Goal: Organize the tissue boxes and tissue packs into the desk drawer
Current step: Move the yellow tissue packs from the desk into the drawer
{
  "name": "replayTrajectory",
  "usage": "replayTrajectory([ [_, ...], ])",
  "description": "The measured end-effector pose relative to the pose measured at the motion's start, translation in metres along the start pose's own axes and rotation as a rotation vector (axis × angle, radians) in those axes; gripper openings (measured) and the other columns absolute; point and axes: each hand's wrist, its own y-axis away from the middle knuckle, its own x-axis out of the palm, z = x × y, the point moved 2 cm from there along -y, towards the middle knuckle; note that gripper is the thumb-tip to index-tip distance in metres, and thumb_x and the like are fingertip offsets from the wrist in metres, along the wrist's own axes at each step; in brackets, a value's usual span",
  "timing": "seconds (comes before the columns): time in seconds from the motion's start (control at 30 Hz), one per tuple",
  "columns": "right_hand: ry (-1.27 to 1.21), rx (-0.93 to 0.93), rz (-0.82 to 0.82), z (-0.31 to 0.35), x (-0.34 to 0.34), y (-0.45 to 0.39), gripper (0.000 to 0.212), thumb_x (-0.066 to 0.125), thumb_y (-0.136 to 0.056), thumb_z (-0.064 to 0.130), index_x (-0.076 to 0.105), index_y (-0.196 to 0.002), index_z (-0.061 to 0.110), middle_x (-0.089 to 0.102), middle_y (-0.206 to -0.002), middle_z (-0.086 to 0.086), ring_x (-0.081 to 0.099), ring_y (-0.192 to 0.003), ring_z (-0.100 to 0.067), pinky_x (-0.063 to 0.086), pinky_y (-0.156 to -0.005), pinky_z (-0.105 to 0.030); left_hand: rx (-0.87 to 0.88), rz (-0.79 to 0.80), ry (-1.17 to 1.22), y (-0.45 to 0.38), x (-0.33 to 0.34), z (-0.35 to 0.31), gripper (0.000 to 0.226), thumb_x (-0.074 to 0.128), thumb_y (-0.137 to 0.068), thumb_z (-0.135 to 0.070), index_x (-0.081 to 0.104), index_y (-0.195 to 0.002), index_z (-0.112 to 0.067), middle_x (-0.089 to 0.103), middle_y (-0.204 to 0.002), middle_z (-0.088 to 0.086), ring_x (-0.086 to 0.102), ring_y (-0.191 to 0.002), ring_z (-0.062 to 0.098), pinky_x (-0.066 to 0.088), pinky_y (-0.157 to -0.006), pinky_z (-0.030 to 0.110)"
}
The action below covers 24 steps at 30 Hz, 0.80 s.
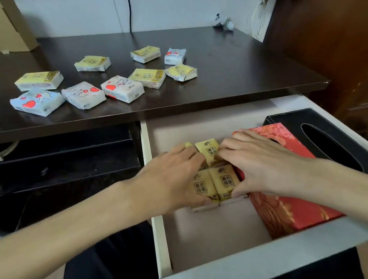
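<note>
The dark desk [227, 61] still carries nine loose tissue packs [122, 88], all lying up and to the left of the open white drawer [246, 261]. In the drawer, a black tissue box [323, 129] and a red tissue box [287, 212] lie side by side along the right wall. Beside the red one sit the yellow packs [216, 183], long axes pointing away from the person. Both hands lie spread and flat on them — the left hand [171, 177] from the left, the right hand [262, 164] from the right. For the next pack, I judge the left hand is nearer.
</note>
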Motion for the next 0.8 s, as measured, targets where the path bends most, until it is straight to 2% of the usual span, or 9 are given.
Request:
replayTrajectory([
  [0.07,-0.019,-0.014,0.033,-0.005,-0.003,-0.003,0.089,0.071,-0.068,0.077,0.055,-0.138,0.026,0.050,-0.134,0.010,0.037,-0.128,-0.013,0.008,-0.110,-0.025,0.007,0.009,-0.040,-0.001,-0.003,0.008,0.079,0.060,-0.071,-0.074,0.047,-0.130,-0.024,0.051,-0.128,-0.007,0.043,-0.116,0.014,0.042,-0.098,0.034],
  [0.13,-0.068,-0.021,0.082,-0.011,-0.004,-0.008,0.095,0.068,-0.070,0.078,0.048,-0.147,0.025,0.046,-0.147,0.007,0.030,-0.140,-0.014,0.002,-0.116,-0.026,-0.019,0.066,-0.050,-0.004,-0.003,0.016,0.084,0.060,-0.071,-0.076,0.046,-0.134,-0.021,0.051,-0.134,-0.005,0.044,-0.123,0.015,0.037,-0.102,0.032],
  [0.23,-0.063,-0.030,0.120,-0.015,-0.002,-0.017,0.097,0.067,-0.074,0.076,0.043,-0.152,0.023,0.041,-0.158,0.005,0.015,-0.154,-0.016,-0.008,-0.123,-0.034,-0.070,0.167,-0.048,-0.013,0.000,0.022,0.073,0.059,-0.074,-0.075,0.052,-0.121,-0.020,0.058,-0.118,-0.005,0.054,-0.111,0.018,0.043,-0.095,0.034],
  [0.3,-0.039,-0.045,0.147,-0.014,0.003,-0.022,0.091,0.067,-0.075,0.074,0.049,-0.147,0.022,0.046,-0.154,0.005,0.014,-0.156,-0.016,-0.011,-0.123,-0.039,-0.069,0.194,-0.082,-0.016,0.002,0.022,0.062,0.057,-0.077,-0.073,0.055,-0.112,-0.021,0.058,-0.107,-0.007,0.057,-0.100,0.019,0.045,-0.087,0.033],
  [0.4,-0.023,-0.049,0.163,-0.013,0.007,-0.025,0.082,0.067,-0.075,0.075,0.057,-0.139,0.024,0.055,-0.148,0.006,0.017,-0.156,-0.015,-0.013,-0.123,-0.043,-0.067,0.211,-0.083,-0.017,0.005,0.023,0.063,0.056,-0.077,-0.073,0.058,-0.115,-0.023,0.057,-0.108,-0.008,0.057,-0.098,0.018,0.049,-0.087,0.036],
  [0.53,-0.030,-0.064,0.109,-0.014,0.008,-0.022,0.072,0.067,-0.075,0.076,0.063,-0.130,0.032,0.058,-0.147,0.004,0.021,-0.156,-0.012,-0.014,-0.124,-0.046,-0.065,0.203,-0.061,-0.018,0.005,0.024,0.061,0.057,-0.077,-0.073,0.059,-0.114,-0.025,0.057,-0.108,-0.010,0.057,-0.095,0.016,0.052,-0.080,0.038],
  [0.67,0.038,-0.068,0.100,-0.013,0.008,-0.019,0.067,0.064,-0.075,0.079,0.067,-0.122,0.032,0.059,-0.147,0.000,0.021,-0.156,-0.011,-0.018,-0.121,-0.047,-0.055,0.208,-0.025,-0.018,0.006,0.021,0.059,0.058,-0.078,-0.070,0.060,-0.117,-0.026,0.058,-0.113,-0.011,0.059,-0.099,0.016,0.054,-0.080,0.040],
  [0.8,0.122,-0.046,0.145,-0.013,0.006,-0.018,0.063,0.061,-0.076,0.080,0.070,-0.113,0.029,0.068,-0.131,0.009,0.019,-0.156,-0.011,-0.021,-0.118,-0.050,-0.041,0.211,-0.015,-0.022,0.008,0.014,0.059,0.060,-0.079,-0.067,0.060,-0.121,-0.025,0.058,-0.119,-0.009,0.058,-0.106,0.017,0.053,-0.083,0.041],
])
